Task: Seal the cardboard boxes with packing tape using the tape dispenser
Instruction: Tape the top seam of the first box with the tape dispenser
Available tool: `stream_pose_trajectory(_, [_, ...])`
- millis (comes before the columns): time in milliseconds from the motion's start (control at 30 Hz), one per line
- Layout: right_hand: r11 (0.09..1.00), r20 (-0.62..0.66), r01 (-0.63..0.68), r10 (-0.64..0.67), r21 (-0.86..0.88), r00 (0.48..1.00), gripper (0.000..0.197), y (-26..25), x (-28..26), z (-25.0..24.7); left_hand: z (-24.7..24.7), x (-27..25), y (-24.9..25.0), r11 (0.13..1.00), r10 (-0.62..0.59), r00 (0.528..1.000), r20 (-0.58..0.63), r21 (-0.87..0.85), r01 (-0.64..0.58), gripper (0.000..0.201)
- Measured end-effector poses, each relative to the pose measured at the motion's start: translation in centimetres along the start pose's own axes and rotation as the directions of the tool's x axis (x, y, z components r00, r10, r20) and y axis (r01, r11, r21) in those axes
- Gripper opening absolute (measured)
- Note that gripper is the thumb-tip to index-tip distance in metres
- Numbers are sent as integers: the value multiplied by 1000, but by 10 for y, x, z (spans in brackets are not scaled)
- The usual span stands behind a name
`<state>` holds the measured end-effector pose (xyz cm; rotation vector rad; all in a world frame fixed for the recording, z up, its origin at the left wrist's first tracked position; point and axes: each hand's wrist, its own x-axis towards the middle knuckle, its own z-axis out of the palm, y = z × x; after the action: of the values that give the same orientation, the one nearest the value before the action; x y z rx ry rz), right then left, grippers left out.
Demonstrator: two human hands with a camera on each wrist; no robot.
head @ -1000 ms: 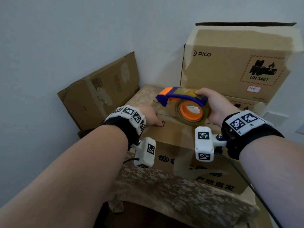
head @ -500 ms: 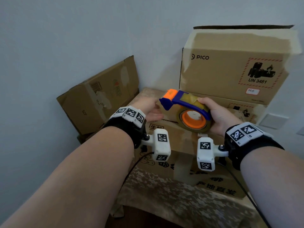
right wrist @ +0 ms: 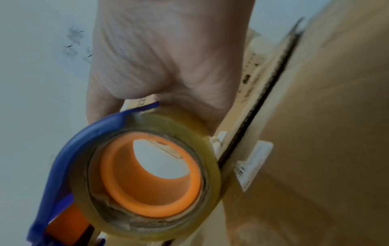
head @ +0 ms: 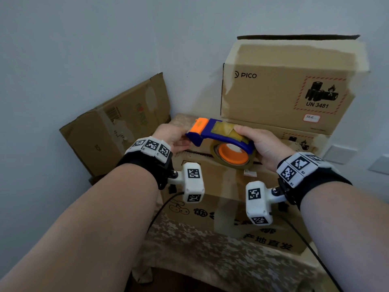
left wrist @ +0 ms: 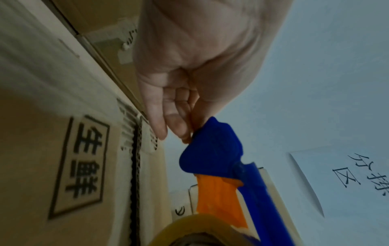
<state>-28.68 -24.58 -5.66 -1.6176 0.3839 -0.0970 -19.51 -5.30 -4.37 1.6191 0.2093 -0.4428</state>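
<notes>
Cardboard boxes [head: 284,89] are stacked on a patterned cloth [head: 210,256] against a pale wall; the tape dispenser [head: 223,140], raised since earlier, is gripped by the right hand [head: 263,144] and pinched at its tip by the left hand [head: 170,138].

Lifted off the near cardboard box [head: 221,186], where it pressed flat on the top a second ago: the left hand [head: 171,137], now raised to the orange nose of the tape dispenser [head: 221,142], fingertips [left wrist: 185,133] pinching at the blue tip there. Raised too, clear of that box's top, and tipped nose-up toward the wall: the dispenser, carried in the grip of the right hand [head: 265,144]. Shifted a little farther along the box, away from the near edge.
</notes>
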Motion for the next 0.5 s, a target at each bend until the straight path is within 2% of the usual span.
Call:
stream_pose_trajectory(133, [989,10,71,-70,-132,997,33,-16,5,7,-10,6,3,996,37,997,-68,87,-31,17])
stream_pose_trajectory(333, [942,7,108,-111,-318,994,53,-25,12,7,-41,18,5,990,12,983,-183,139,14,30])
stream_pose_trajectory(500, [900,29,121,-119,-418,992,49,-19,17,11,-50,25,-9,984,-4,981,-195,175,39,28])
